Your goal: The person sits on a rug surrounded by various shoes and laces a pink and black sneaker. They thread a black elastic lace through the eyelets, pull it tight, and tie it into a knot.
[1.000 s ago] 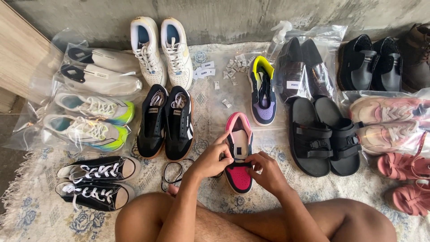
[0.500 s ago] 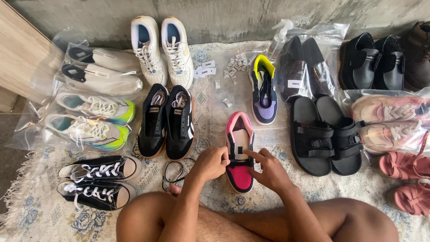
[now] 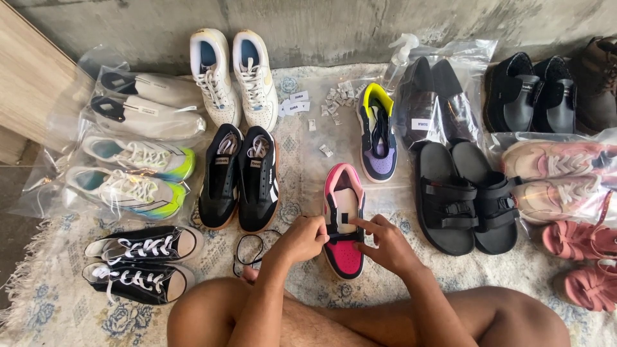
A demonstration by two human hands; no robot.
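While both hands work at the pink-and-black sneaker (image 3: 343,222), the shoe lies on the patterned rug (image 3: 58,308) just in front of the person's bare knees, toe toward them, heel toward the wall. The left hand (image 3: 304,239) is closed, its grip pinched together on the black lace at the shoe's left edge. The right hand (image 3: 384,245) sits at the right edge — forefinger stretched out over the tongue, touching the lacing; whether its other fingers clamp anything, can't tell. A loose black lace (image 3: 249,249) lies coiled on the rug just left of the left hand.

Around it, approx. in rows: black sneakers w/ white stripes (image 3: 239,178) just to the left, a purple-and-yellow sneaker (image 3: 378,132) beyond the pink one, black strap sandals (image 3: 468,196) to the right. Farther left — black canvas lace-ups (image 3: 138,263), and bagged neon-soled runners (image 3: 132,173). White sneakers (image 3: 232,77) stand near the wall; small paper tags (image 3: 334,103) are scattered beside them. Pink shoes in a bag (image 3: 559,177) lie at far right.
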